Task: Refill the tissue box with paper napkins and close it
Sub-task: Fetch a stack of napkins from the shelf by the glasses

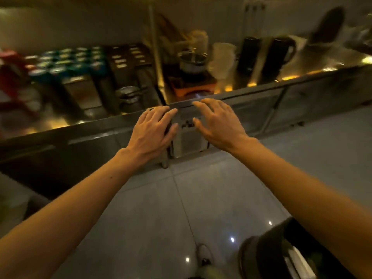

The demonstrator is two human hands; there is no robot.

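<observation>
Both hands reach forward at the centre of the frame, the left hand (153,129) and right hand (218,121) spread open and empty before the steel counter (261,91). Rows of dark boxes (124,63), possibly tissue boxes, blur at upper left.

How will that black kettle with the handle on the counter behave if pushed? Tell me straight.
The black kettle stands tall and fairly narrow, so a push up high would probably tip it rather than slide it. The steel counter looks smooth and shiny, so a low push likely slides it easily. Whether it holds water cannot be seen, so its weight is uncertain. Both hands are empty.
</observation>
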